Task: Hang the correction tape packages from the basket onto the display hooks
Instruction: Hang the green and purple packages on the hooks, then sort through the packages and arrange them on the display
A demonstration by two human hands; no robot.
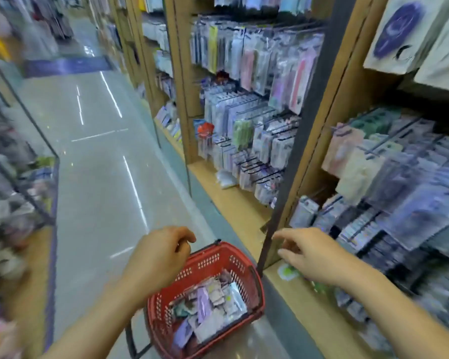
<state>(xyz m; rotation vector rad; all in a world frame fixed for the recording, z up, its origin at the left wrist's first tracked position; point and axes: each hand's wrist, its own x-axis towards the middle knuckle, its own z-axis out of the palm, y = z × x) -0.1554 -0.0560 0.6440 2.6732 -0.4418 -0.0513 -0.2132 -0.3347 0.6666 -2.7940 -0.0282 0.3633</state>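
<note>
The red basket (205, 263) sits low in the near middle of the aisle. Its long axis runs near to far, the far end angled a little right toward the shelving. Whether it rests on the floor or hangs, I cannot tell. The correction tape packages (213, 307) lie flat in its bottom, jumbled at mixed angles, purple, white and pink.

A glossy grey floor (96, 177) stretches far away, streaked with light. Wooden shelving (347, 112) fills the right side, its bays packed with hanging packets on black display hooks (266, 175). A dark upright strip (296, 151) stands between two bays, coming down just right of the basket. A blurred rack (16, 177) lines the left. White tote bags (399, 29) hang far right, high up.

The left hand (161, 252) hovers over the basket's far-left rim, fingers curled; whether it grips a handle I cannot tell. The right hand (306, 252) reaches above the shelving's low ledge (303, 301), fingers loosely spread, holding nothing.
</note>
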